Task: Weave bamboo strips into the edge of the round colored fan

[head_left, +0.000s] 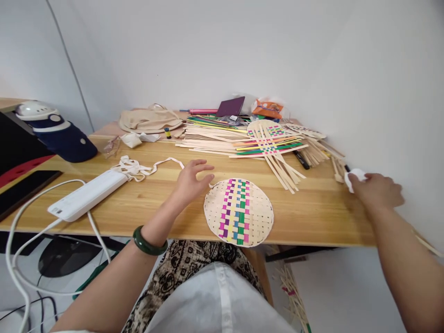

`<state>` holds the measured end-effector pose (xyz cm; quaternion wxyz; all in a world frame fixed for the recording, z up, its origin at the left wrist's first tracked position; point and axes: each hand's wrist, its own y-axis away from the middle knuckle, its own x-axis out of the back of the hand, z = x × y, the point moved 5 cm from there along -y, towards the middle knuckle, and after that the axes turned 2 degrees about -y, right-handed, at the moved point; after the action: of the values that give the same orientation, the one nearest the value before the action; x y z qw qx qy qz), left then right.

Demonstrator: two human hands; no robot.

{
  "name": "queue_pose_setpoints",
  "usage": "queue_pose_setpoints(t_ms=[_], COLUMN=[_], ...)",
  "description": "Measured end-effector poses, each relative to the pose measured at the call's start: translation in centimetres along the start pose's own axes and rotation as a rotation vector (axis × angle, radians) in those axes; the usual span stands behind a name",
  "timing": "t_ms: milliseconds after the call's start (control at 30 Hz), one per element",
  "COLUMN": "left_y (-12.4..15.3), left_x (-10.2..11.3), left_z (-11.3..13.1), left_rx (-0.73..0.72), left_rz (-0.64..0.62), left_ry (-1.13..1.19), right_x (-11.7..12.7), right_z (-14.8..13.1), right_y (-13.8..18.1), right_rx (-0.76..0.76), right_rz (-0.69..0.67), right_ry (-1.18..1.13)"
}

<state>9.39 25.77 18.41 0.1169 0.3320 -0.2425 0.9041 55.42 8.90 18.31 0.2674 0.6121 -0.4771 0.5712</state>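
A round woven fan piece (256, 210) lies flat at the table's front edge, with pink, purple, yellow, blue and green strips through its pale weave. My left hand (193, 181) hovers at its upper left edge, fingers apart and nothing held. Behind that hand a white ribbon (169, 160) runs from a loose heap towards the disc's edge. Far to the right, my right hand (381, 190) is closed around a small white object (357, 178); a dark tip shows beside it, but its kind is unclear.
Pale and coloured strips (211, 138) pile along the back, with a half-woven piece (268, 143) on top. A black marker (301, 160) lies near them. To the left are a white power strip (88, 194), a blue bottle (65, 136) and a dark phone-like slab (24, 192).
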Motion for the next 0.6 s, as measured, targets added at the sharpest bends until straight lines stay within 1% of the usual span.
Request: queue_pose_setpoints(t_ms=[100, 233, 267, 300, 400, 467, 600], left_y=[0.2, 0.5, 0.5, 0.5, 0.5, 0.5, 0.7], left_x=[-0.5, -0.8, -1.0, -1.2, -1.9, -2.5, -3.0], left_z=[0.7, 1.3, 1.4, 1.5, 2.1, 2.7, 3.7], left_rx=[-0.003, -0.003, 0.000, 0.002, -0.006, -0.029, -0.091], left_rz=[-0.025, -0.049, -0.053, -0.057, -0.082, -0.103, -0.133], left_ry=[0.014, 0.038, 0.044, 0.049, 0.050, 0.055, 0.084], right_x=[-0.9, -0.1, 0.1, 0.2, -0.4, -0.9, -0.5], right_z=[-0.2, 0.8, 1.1, 1.2, 1.0, 1.0, 1.7], right_y=[-1.1, -1.1, -1.0, -0.9, -0.7, -0.7, -1.3], right_rx=[0.007, -0.031, -0.021, 0.007, 0.144, 0.179, 0.067], right_rz=[0.028, 0.135, 0.146, 0.139, 0.054, 0.033, 0.140], right_ry=[-0.009, -0.034, -0.038, -0.040, -0.050, -0.071, -0.168])
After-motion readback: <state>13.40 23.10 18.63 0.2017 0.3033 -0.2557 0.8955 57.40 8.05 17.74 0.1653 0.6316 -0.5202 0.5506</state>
